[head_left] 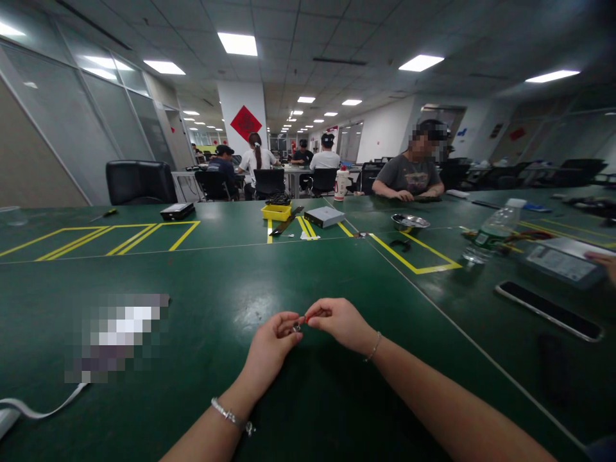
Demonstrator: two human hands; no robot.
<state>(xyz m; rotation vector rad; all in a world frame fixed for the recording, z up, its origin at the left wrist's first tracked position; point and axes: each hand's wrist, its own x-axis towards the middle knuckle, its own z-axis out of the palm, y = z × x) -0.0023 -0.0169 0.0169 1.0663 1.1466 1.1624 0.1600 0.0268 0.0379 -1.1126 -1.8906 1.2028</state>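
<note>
Low over the green table (202,321), my two hands meet with their fingertips nearly touching. My left hand (272,346) is closed on a small shiny metal piece (296,328), part of it hidden by the fingers. Between the thumb and forefinger of my right hand (339,322) is a small red piece (308,319). The two pieces are very close together; whether they are joined I cannot tell. Both are too small to name more exactly.
A phone (548,310), a plastic bottle (495,231) and a grey metal box (565,262) are on the right, with another person's hand (604,263) at the box. Farther back are a yellow tray (276,213), a silver drive (325,217) and a metal bowl (410,222).
</note>
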